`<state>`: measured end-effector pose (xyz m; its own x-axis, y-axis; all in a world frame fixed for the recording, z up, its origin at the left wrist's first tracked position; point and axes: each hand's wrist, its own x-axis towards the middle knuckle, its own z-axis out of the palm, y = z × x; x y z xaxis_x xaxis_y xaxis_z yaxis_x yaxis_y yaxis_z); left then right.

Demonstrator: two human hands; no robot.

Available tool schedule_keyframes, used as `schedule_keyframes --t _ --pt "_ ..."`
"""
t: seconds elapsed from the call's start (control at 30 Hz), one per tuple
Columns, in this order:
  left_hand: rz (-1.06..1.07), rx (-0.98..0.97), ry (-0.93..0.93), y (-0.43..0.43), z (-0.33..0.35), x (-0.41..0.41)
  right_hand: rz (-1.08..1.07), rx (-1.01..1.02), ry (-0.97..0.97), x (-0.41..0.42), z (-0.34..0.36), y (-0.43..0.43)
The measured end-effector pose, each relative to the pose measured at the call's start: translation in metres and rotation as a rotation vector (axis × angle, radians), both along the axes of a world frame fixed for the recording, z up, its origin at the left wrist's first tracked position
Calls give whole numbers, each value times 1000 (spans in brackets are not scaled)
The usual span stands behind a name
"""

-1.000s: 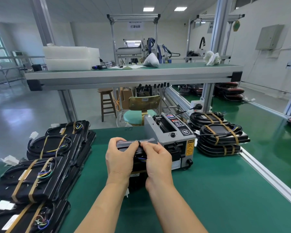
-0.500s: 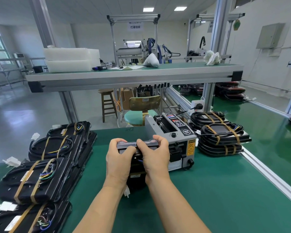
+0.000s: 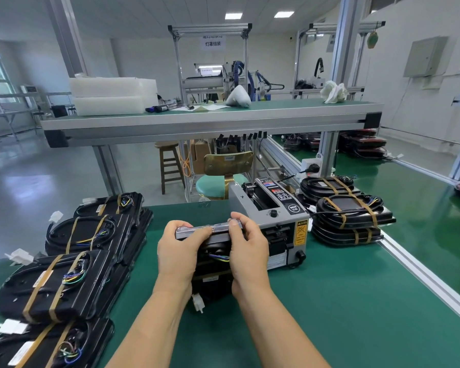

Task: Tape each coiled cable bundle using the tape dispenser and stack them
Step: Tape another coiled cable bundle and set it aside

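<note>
Coiled black cable bundle with a shiny silver top edge [image 3: 213, 251] stands on the green table [image 3: 329, 301], just in front of the grey box-shaped tape dispenser [image 3: 276, 216]. Your left hand [image 3: 178, 251] and right hand [image 3: 247, 251] both grip its top. Your right fingers have slid out to the end of that edge. Maybe you are pressing tape flat, but I cannot see it well. If so, stacking comes soon.
</note>
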<state>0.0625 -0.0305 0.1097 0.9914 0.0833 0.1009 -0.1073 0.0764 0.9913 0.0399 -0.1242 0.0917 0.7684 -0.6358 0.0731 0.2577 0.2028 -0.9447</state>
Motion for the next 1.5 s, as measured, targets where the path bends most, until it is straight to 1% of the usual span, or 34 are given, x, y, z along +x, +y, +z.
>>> schedule_keyframes --t 0.03,0.07,0.1,0.13,0.2,0.23,0.27,0.3,0.37,0.4,0.47,0.53,0.6,0.67,0.77,0.87,1.07,1.27,1.5 --pt "1 44 4 2 4 2 3 8 -1 0 0 -1" --pt "-1 132 -12 5 7 5 1 14 2 1 0 -1" --pt "1 273 -50 7 11 9 -5 16 7 1 0 -1" --pt "25 468 -115 9 16 11 -14 16 10 2 1 -1" --pt "134 887 -368 9 25 13 -29 -13 8 3 0 -1" --pt "147 1022 -506 7 29 13 -32 -48 10 3 0 -1" --pt "81 1106 -585 4 33 12 -29 -79 14 4 0 -2" --pt "-35 1150 -592 -1 36 11 -15 -83 15 3 0 -2" --pt "-246 1210 -498 -8 40 12 46 9 -2 1 0 -5" --pt "-292 1259 -476 -10 40 13 73 90 -16 -1 -1 -8" --pt "-287 1368 -500 -10 40 13 30 219 -27 -6 -9 -19" --pt "-256 1425 -494 -8 40 12 -124 253 6 -12 -19 -34" --pt "-226 1385 -471 -6 38 10 -266 266 67 -15 -30 -53" --pt "-192 1294 -469 -3 37 9 -329 282 120 -15 -35 -71" --pt "-243 1162 -431 3 37 6 -335 293 171 -11 -38 -88" --pt "-326 910 -357 9 36 2 -289 295 218 -7 -38 -94" --pt "-538 627 -244 16 25 -6 -285 230 204 -7 -36 -100" --pt "-551 514 -181 19 19 -6 -236 211 239 -4 -32 -102" --pt "-543 451 -168 22 12 -6 -223 212 231 -3 -31 -100"
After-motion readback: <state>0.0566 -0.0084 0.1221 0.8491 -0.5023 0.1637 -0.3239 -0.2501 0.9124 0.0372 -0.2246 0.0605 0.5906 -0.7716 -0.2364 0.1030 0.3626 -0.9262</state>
